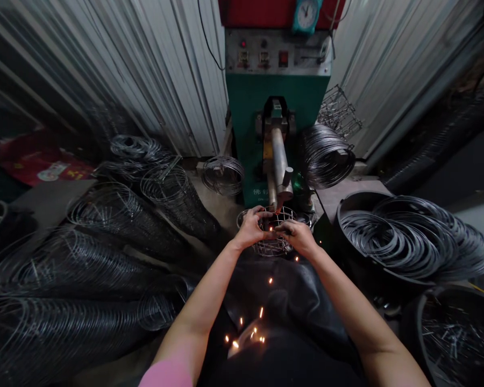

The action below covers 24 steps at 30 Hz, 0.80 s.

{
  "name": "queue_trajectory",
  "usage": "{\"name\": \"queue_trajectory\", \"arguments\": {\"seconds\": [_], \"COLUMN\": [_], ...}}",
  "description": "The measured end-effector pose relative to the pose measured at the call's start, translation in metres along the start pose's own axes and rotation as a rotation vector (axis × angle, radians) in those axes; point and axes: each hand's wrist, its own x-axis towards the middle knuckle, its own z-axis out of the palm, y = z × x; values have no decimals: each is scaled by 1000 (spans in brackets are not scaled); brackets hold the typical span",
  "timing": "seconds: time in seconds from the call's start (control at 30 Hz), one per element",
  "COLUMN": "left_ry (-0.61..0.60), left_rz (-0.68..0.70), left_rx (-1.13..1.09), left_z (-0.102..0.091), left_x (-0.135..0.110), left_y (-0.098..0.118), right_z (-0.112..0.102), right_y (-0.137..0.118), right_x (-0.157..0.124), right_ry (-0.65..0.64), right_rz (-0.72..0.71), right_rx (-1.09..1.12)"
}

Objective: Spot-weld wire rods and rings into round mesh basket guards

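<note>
Both my arms reach forward to a round wire basket (273, 247) under the electrodes of a green spot welder (248, 107). My left hand (255, 227) grips the basket's left side, thumb and fingers bent round its wires. On the right side my right hand (296, 235) pinches the basket, its fingers closed at the wires. A glow shows where the electrode tip (277, 209) meets the wire. Bright sparks (256, 330) fly toward my lap, which a dark apron (294, 290) covers. Any small piece between my fingers is too small to make out.
Stacks of wire baskets (116, 209) lie along the left. Wire rings (221, 174) and a bundle of rings (326, 156) flank the welder. On the right stand a black tub (341, 220) of wire rings and a bin (417, 322) of short wire pieces.
</note>
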Motion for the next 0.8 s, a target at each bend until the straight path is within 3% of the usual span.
{"name": "queue_trajectory", "arguments": {"seconds": [0.2,0.37,0.57,0.7,0.8], "left_ry": [8,61,90,90,98], "left_rz": [-16,11,-74,-43,-54], "left_rx": [23,167,101,43,68], "left_z": [-1,0,4,6,5], "left_x": [-2,-1,11,15,21], "left_y": [8,14,4,-3,-5], "right_z": [0,-2,-2,0,2], "right_y": [0,4,4,3,5], "right_x": [-5,-2,13,-7,-32], "right_ry": [14,-6,22,181,316], "right_rz": [13,14,56,112,320], "right_rx": [-39,-52,-88,41,282]}}
